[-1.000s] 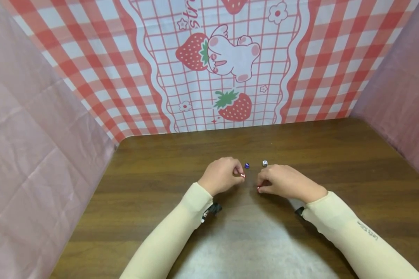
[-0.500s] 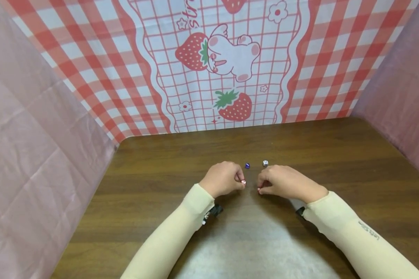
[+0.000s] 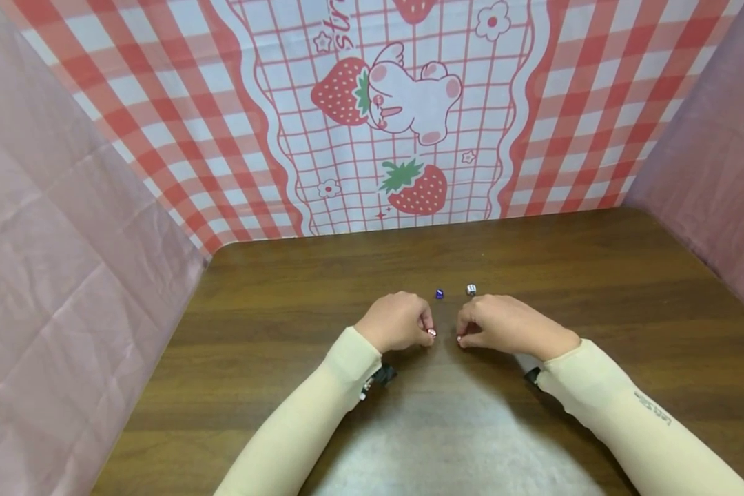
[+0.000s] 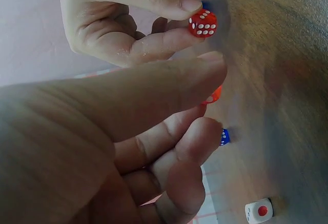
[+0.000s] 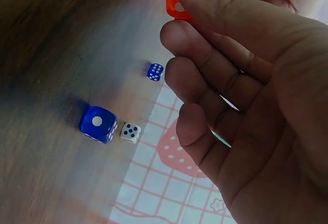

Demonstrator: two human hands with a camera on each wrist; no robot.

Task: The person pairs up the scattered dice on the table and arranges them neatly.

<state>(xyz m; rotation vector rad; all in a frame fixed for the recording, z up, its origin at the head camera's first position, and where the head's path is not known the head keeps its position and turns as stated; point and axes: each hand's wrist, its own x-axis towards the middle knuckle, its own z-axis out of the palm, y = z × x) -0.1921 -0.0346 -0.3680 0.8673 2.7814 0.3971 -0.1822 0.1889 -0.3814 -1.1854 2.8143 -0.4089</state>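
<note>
My left hand (image 3: pixel 398 322) pinches a red die (image 3: pixel 432 333) between thumb and fingers; in its wrist view the thumb covers most of that die. Just to the right, my right hand (image 3: pixel 501 322) holds another red die (image 4: pixel 203 24) at its fingertips. A narrow gap separates the two hands, low over the table. Beyond them lie a blue die (image 3: pixel 439 294) and a white die (image 3: pixel 471 290). In the right wrist view a larger blue die (image 5: pixel 99 125) sits beside the white one. A white die with a red pip (image 4: pixel 259 211) appears in the left wrist view.
The brown wooden table (image 3: pixel 273 289) meets a red-and-white strawberry cloth (image 3: pixel 409 89) at its far edge. Pink cloth hangs at the left (image 3: pixel 68 275) and right (image 3: pixel 707 186). A dark wrist-worn device (image 3: pixel 383 375) shows under the left wrist.
The left hand has come a little nearer to the person, bringing its red die almost level with the right hand's. The right hand has barely moved; the dice beyond stay put.
</note>
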